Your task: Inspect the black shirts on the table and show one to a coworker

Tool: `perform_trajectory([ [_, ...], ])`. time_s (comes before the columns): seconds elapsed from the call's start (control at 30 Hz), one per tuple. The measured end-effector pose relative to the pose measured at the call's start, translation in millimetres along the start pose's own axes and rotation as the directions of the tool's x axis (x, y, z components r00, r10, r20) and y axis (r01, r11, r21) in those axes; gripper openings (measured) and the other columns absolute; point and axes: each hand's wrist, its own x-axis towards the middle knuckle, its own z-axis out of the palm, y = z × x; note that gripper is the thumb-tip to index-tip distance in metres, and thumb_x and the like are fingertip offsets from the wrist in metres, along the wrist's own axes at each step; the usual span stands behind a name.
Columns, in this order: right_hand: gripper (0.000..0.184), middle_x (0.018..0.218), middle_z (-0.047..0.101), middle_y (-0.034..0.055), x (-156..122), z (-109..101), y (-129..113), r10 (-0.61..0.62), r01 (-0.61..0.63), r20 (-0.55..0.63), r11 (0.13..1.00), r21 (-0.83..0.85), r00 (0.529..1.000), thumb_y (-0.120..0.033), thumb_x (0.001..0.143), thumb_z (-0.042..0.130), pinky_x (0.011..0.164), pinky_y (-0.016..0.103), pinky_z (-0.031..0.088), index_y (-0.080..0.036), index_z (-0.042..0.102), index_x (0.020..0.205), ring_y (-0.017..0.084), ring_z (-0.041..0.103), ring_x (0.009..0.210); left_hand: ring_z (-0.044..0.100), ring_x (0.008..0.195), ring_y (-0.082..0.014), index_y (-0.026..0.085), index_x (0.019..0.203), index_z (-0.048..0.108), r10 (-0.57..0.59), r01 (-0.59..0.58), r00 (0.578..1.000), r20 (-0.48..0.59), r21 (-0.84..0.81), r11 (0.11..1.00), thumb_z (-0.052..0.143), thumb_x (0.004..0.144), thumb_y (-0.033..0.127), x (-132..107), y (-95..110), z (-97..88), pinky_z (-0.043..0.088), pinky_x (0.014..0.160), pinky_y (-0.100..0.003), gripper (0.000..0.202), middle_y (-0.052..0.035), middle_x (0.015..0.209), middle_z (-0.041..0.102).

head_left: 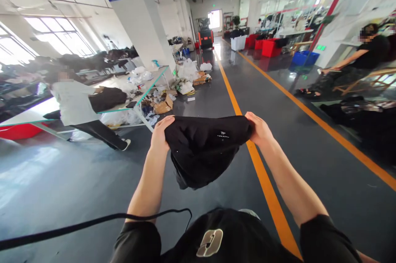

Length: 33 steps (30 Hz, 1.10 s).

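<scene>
A black garment (202, 151) with a small white logo hangs in front of me, held up by its top edge over the dark grey floor. My left hand (161, 133) is closed on the left corner of that edge. My right hand (259, 129) is closed on the right corner. Both arms stretch forward. The lower part of the garment bunches and droops between them. My own black shirt with a pale number shows at the bottom of the view.
An orange floor line (235, 102) runs ahead under the garment. A person in a white top (76, 106) stands at a long table (130, 106) on the left. Another person (365, 58) sits at right. Bags and cardboard (185, 81), red bins (269, 47) and a forklift (206, 36) lie farther off.
</scene>
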Motion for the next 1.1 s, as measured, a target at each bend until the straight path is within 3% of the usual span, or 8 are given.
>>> perform_trajectory([
  [0.17,0.048,0.062,0.047,-0.0054,15.4,24.8,0.2,0.036,-0.036,0.015,0.997,0.061,0.999,-0.042,0.062,0.091,0.056,0.024,0.042,-0.021,0.048,0.066,0.010,0.045,0.059,0.068,0.057,-0.0163,0.015,0.079,0.073,-0.106,0.105,0.994,-0.021,-0.036,0.994,0.086,0.051,0.025,-5.0,4.2,-25.9,0.053,0.053,-0.023,0.033,0.0003,0.067,0.072],
  [0.37,0.040,0.064,0.054,-0.0056,20.0,52.4,3.0,0.044,-0.044,-0.003,0.997,0.068,0.999,-0.035,0.061,0.091,0.057,0.022,0.044,-0.021,0.054,0.069,0.010,0.049,0.061,0.069,0.062,-0.0149,0.015,0.079,0.074,-0.116,0.110,0.992,-0.048,-0.114,0.987,0.085,0.053,0.021,-2.8,9.0,-45.3,0.055,0.057,-0.021,0.030,0.0002,0.071,0.074],
  [0.53,0.037,0.064,0.054,-0.0049,18.8,57.1,-10.2,0.025,-0.025,-0.005,0.999,0.048,1.000,-0.033,0.065,0.089,0.059,0.023,0.044,-0.021,0.054,0.069,0.011,0.050,0.063,0.068,0.060,-0.0142,0.016,0.079,0.073,-0.114,0.109,0.993,-0.014,-0.184,0.977,0.083,0.056,0.020,-0.3,7.9,-38.9,0.055,0.056,-0.021,0.026,0.0007,0.071,0.073],
  [0.67,0.038,0.062,0.049,-0.0052,13.0,59.8,-23.4,-0.023,0.023,0.010,1.000,0.018,1.000,-0.034,0.063,0.089,0.055,0.023,0.039,-0.020,0.053,0.066,0.010,0.046,0.060,0.069,0.062,-0.0140,0.016,0.082,0.074,-0.115,0.102,0.992,-0.048,-0.211,0.972,0.079,0.061,0.017,5.2,7.0,-32.2,0.056,0.059,-0.021,0.022,0.0007,0.073,0.074],
  [0.9,0.045,0.060,0.043,-0.0050,-1.5,70.8,-31.4,-0.026,0.034,0.099,0.996,-0.082,0.995,-0.045,0.061,0.088,0.051,0.025,0.029,-0.020,0.050,0.063,0.010,0.040,0.055,0.071,0.064,-0.0153,0.018,0.079,0.071,-0.117,0.088,0.986,-0.116,-0.228,0.970,0.070,0.070,0.014,26.3,-0.8,-30.1,0.059,0.062,-0.023,0.010,0.0009,0.072,0.074],
  [1.1,0.048,0.060,0.039,-0.0061,-12.7,86.3,-34.0,-0.009,0.025,0.130,0.993,-0.118,0.991,-0.050,0.061,0.087,0.051,0.027,0.022,-0.021,0.048,0.064,0.009,0.035,0.053,0.073,0.068,-0.0188,0.019,0.078,0.070,-0.068,0.048,0.992,-0.107,-0.178,0.983,0.068,0.074,0.017,46.4,-14.1,-31.2,0.062,0.069,-0.029,0.004,-0.0007,0.071,0.074],
])
